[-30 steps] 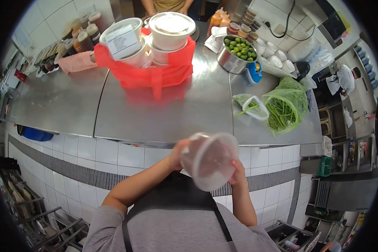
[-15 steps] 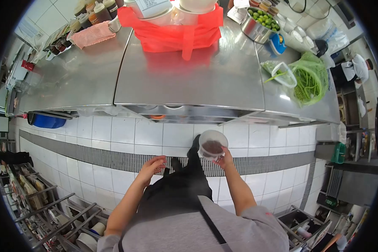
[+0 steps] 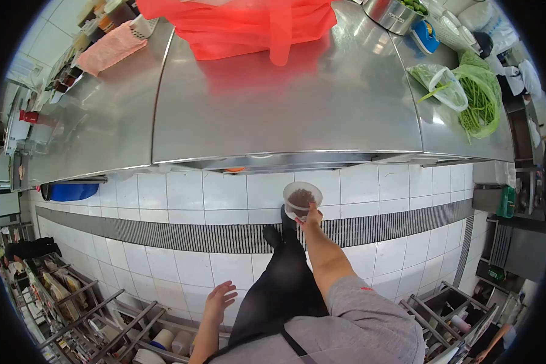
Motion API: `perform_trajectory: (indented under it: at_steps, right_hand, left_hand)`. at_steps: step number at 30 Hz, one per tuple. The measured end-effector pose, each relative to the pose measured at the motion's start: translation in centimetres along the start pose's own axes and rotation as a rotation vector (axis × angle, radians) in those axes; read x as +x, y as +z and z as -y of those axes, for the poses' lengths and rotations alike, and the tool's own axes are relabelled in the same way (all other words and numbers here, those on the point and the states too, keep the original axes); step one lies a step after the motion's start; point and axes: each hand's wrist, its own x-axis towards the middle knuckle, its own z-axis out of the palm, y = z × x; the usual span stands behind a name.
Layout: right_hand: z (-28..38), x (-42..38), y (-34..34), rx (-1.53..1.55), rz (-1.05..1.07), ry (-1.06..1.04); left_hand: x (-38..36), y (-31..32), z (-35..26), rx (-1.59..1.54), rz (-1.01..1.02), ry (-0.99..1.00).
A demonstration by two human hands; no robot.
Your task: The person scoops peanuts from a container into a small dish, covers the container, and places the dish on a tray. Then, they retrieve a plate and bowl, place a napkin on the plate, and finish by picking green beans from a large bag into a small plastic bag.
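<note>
Holding the clear tub with brown contents in the right hand, with fingers clamped on its side, over the floor, apart from the counter; not set down. Holding nothing in the left hand, with fingers apart.

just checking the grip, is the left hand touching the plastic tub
Apart. The head view shows tiled floor between the left hand, its fingers spread, and the plastic tub, which the right hand holds.
</note>
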Motion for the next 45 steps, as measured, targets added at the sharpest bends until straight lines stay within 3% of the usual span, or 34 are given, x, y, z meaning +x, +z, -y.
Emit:
perform_trajectory:
  at_steps: [1, 5, 11, 14, 17, 19, 21, 22, 23, 25, 26, 27, 30, 31, 33, 34, 35, 37, 40, 42, 43, 44, 45]
  right_hand:
    - [-0.2, 0.7, 0.6, -0.025, -0.111, 0.023]
    - [0.3, 5.4, 3.6, 0.057, -0.234, -0.062]
    - [1.0, 13.9, 7.9, 0.135, -0.142, -0.131]
    - [1.3, 16.7, 9.2, 0.289, 0.267, -0.137]
    - [2.1, 17.6, 8.5, 0.286, 0.386, 0.075]
    - [3.7, 16.8, 7.9, 0.263, 0.519, 0.031]
    - [4.6, 16.6, 6.9, 0.065, 0.475, -0.043]
    - [4.8, 16.3, 6.6, -0.047, 0.304, -0.102]
    - [5.0, 15.4, 5.3, -0.03, 0.285, -0.108]
    - [6.1, 13.0, 2.4, -0.831, 0.254, -0.362]
    - [2.6, 18.8, -0.2, -1.262, 0.3, -0.937]
    - [2.4, 15.5, -2.1, -1.636, 0.192, -1.041]
    - [-1.3, 13.4, -11.0, -1.831, 0.224, -1.333]
    - [2.6, 2.5, -11.9, -1.372, 0.16, -0.534]
    - [1.4, -1.0, -16.7, -1.329, 0.084, -0.693]
    - [3.0, -4.7, -17.7, -1.379, 0.087, -0.452]
    - [2.2, -2.8, -19.7, -1.455, 0.146, -0.394]
    - [3.6, -4.6, -22.2, -1.481, 0.137, -0.439]
    - [5.4, -4.7, -24.4, -1.212, -0.077, -1.054]
    - [11.2, -7.9, -22.6, -1.071, -0.193, -1.202]
    - [14.5, -11.1, -21.4, -0.868, -0.156, -1.175]
    - [17.7, -10.4, -20.1, -0.85, -0.23, -1.378]
    - [21.0, -13.6, -19.0, -0.73, -0.174, -1.561]
  left_hand:
    - [1.1, 0.6, -0.1, 0.01, 0.042, 0.019]
    - [5.0, 3.0, 0.3, 0.037, 0.131, 0.107]
    - [10.7, 2.6, 3.8, 0.11, 0.11, 0.081]
    - [12.1, 2.2, 4.8, 0.134, 0.079, 0.044]
    - [12.4, 2.8, 4.1, 0.183, 0.1, 0.065]
    - [12.4, 3.9, 3.0, 0.219, 0.11, 0.078]
    - [12.2, 4.4, 2.0, 0.26, 0.118, 0.072]
    - [12.3, 4.7, 1.5, 0.279, 0.115, 0.083]
    - [12.0, 5.1, 1.1, 0.298, 0.12, 0.095]
    - [10.9, 6.2, 0.0, 0.328, 0.149, 0.117]
    - [10.2, 6.4, -0.4, 0.316, 0.181, 0.118]
    - [9.5, 6.9, -1.2, 0.305, 0.214, 0.127]
    - [6.5, 8.6, -3.9, 0.337, 0.31, 0.171]
    - [5.6, 9.2, -4.8, 0.34, 0.324, 0.19]
    - [3.9, 10.5, -6.9, 0.366, 0.351, 0.229]
    - [3.1, 11.0, -7.8, 0.371, 0.368, 0.271]
    - [2.4, 11.6, -8.5, 0.375, 0.384, 0.308]
    - [2.3, 12.5, -9.9, 0.384, 0.438, 0.365]
    - [1.2, 14.2, -11.5, 0.43, 0.506, 0.441]
    - [0.5, 16.2, -12.4, 0.443, 0.511, 0.525]
    - [0.9, 17.0, -12.7, 0.44, 0.514, 0.528]
    - [1.8, 17.8, -13.0, 0.557, 0.555, 0.638]
    - [2.2, 18.7, -13.4, 0.676, 0.594, 0.746]
